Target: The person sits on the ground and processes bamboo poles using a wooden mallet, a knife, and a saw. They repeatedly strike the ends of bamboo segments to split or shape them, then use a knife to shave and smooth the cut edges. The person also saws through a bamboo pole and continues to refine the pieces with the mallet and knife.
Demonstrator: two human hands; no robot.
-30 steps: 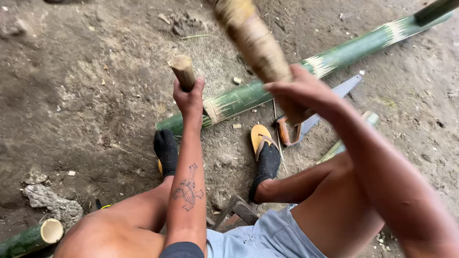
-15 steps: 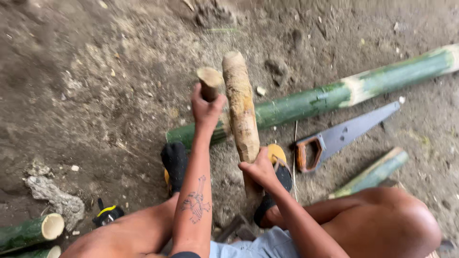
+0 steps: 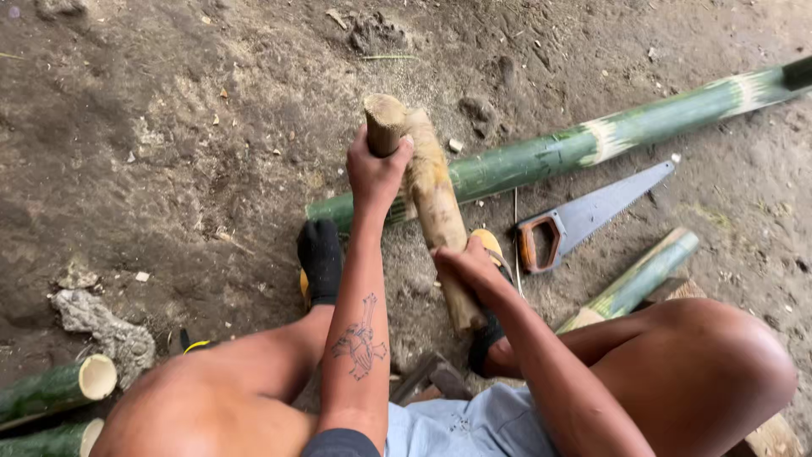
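My left hand (image 3: pixel 378 169) is shut around a short, thick wooden handle (image 3: pixel 385 118) that stands upright over the near end of a long green bamboo pole (image 3: pixel 592 140). The handle's lower end is hidden by my hand. My right hand (image 3: pixel 469 264) grips a pale wooden club (image 3: pixel 431 195) near its lower end. The club leans up and away, with its top touching the handle. Both hands are above my feet, which wear black socks (image 3: pixel 320 258) and yellow sandals.
A hand saw (image 3: pixel 592 211) with an orange-brown grip lies on the dirt to the right. A short cut bamboo piece (image 3: pixel 643 272) lies beside my right knee. Two cut bamboo ends (image 3: pixel 59 388) and a rough stone (image 3: pixel 106 330) are at the lower left.
My right hand has swung the club down from high in front of the camera to beside the handle. My left hand kept its grip on the handle.
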